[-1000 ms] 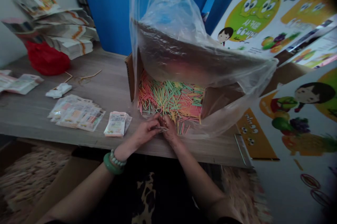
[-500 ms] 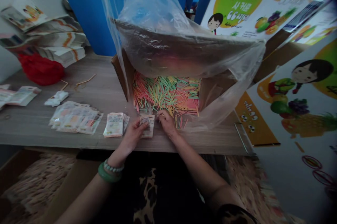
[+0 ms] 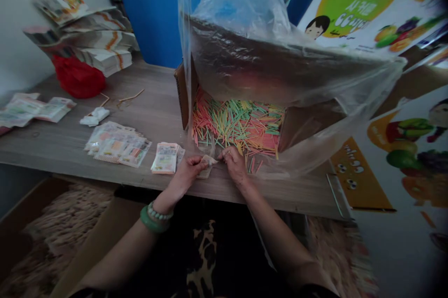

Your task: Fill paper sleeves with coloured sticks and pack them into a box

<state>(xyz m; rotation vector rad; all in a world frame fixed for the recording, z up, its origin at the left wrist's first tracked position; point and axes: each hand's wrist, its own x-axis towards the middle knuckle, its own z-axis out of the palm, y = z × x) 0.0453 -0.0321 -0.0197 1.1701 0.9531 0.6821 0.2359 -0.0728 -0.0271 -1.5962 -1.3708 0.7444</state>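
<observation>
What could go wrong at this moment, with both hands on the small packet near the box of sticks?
1. The small packet, pinched between left hand and right hand, sits near the table edge and may drop.
2. Loose coloured sticks lie beside the right hand; a nudge might scatter them.
3. The plastic bag overhangs and might sag onto the hands.

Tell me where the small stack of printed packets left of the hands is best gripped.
Probably the near short edge of the small packet stack, from the table's front: it lies flat near the table edge, with the left hand closest.
</observation>
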